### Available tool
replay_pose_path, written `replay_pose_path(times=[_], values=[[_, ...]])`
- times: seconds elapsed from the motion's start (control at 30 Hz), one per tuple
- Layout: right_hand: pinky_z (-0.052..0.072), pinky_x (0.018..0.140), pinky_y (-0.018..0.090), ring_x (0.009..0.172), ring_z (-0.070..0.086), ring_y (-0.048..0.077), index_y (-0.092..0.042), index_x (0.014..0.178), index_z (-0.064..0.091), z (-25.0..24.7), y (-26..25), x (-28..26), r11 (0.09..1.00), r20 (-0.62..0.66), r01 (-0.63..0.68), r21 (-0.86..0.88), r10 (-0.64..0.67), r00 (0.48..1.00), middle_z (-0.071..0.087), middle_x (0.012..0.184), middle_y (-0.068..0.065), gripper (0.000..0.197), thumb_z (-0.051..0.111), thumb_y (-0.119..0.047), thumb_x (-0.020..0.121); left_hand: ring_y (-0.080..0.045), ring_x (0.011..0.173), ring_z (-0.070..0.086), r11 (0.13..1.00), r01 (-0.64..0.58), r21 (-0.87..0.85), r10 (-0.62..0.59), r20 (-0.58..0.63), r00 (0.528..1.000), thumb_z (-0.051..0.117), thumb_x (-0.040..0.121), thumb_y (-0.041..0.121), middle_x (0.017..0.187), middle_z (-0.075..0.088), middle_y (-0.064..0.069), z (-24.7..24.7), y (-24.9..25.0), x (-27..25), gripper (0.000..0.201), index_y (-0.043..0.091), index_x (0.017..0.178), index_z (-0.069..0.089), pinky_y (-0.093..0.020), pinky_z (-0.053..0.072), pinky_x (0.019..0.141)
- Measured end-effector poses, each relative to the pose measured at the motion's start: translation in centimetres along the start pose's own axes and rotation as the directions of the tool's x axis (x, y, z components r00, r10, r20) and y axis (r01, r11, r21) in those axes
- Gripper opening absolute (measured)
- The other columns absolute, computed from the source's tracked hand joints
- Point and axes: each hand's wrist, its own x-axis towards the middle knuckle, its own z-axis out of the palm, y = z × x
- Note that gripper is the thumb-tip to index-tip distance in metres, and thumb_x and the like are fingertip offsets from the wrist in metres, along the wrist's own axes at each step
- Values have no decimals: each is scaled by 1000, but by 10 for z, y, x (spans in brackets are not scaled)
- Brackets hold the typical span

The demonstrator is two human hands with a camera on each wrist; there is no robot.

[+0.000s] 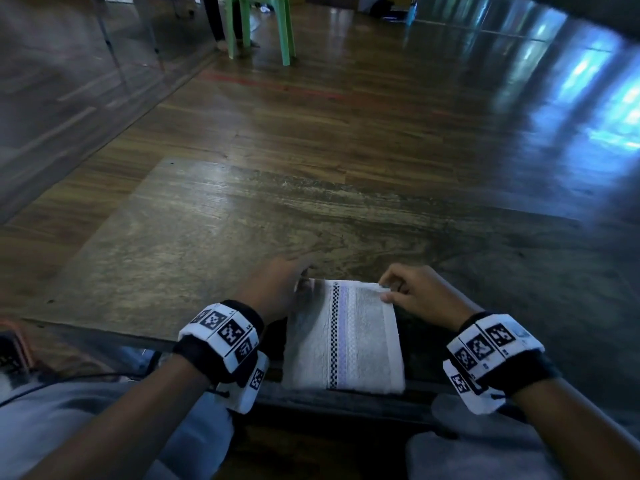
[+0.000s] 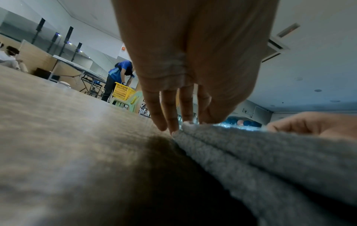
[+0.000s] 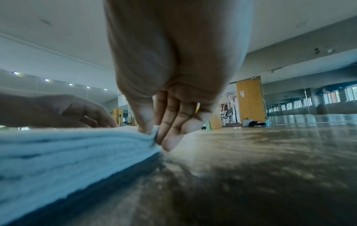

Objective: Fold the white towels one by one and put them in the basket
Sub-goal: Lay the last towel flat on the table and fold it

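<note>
A folded white towel (image 1: 343,336) with a checkered and lilac stripe lies on the low wooden table (image 1: 207,237), near its front edge. My left hand (image 1: 300,278) is at the towel's far left corner. In the left wrist view its thumb and fingertips (image 2: 172,128) pinch the towel (image 2: 270,152) at that corner. My right hand (image 1: 386,292) is at the far right corner. There the thumb and fingers (image 3: 170,137) pinch the stacked layers of the towel (image 3: 58,149). The hand's own basket is not clearly in view.
An orange-rimmed thing (image 1: 19,341) shows at the left edge beside my knee. A green plastic chair (image 1: 259,26) stands far ahead on the wooden floor. In the left wrist view a person bends over a yellow basket (image 2: 122,91) far off.
</note>
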Motion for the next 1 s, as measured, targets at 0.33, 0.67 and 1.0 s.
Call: replay_pose_path(times=[0.33,0.67,1.0], values=[[46,78,24,88,56,9,-17,87,60,0,-1,2,972,-128,232,-39,-235,963,60,93,-4,7,65,-13,83,-12,75,53,999,32,-35,-36,-119,992,62,84,11,82,64,-2,7,-5,1,3,12,82,64,-22,36,65],[46,70,18,82,60,5,-24,84,55,7,3,12,986,-148,149,75,-137,979,64,85,-8,11,62,-15,86,-20,75,59,987,39,-158,-68,-179,982,59,83,7,78,62,-7,7,-7,0,12,14,76,53,-30,45,67],[44,81,36,96,50,17,-14,103,67,22,-21,-9,911,-243,122,-394,-231,942,53,104,0,22,49,-24,94,-23,110,53,972,-6,235,38,-130,991,49,86,11,121,56,-1,8,19,-23,30,19,115,51,-34,37,89]])
